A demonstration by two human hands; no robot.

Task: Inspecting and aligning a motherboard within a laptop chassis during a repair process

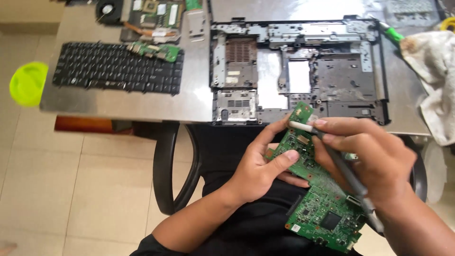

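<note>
Your left hand is clamped on a green circuit board held over your lap, thumb pressed on its face and fingers curled behind its left edge. Your right hand is closed around a slim grey tool with a white tip, gripped like a pen; the tip rests at the board's upper end, just beside a small connector. The board's lower end, with a large black chip, hangs free near your right wrist. You sit in a black chair above a tiled floor.

To work well here, my judgement is that you should keep the thumb firm so the board does not flex, brace the heel of your right hand against the board, and move the tip in short, light strokes, since the small parts near it look fragile.

Past your hands, at the near edge of the bench, lies an opened laptop base with bare metal bays. Toward the bench's left edge rests a black keyboard with a small green board on its far right corner. At the far left corner sit a cooling fan and another board. A stained cloth drapes over the right edge. A lime-green bowl shows beyond the left edge.
</note>
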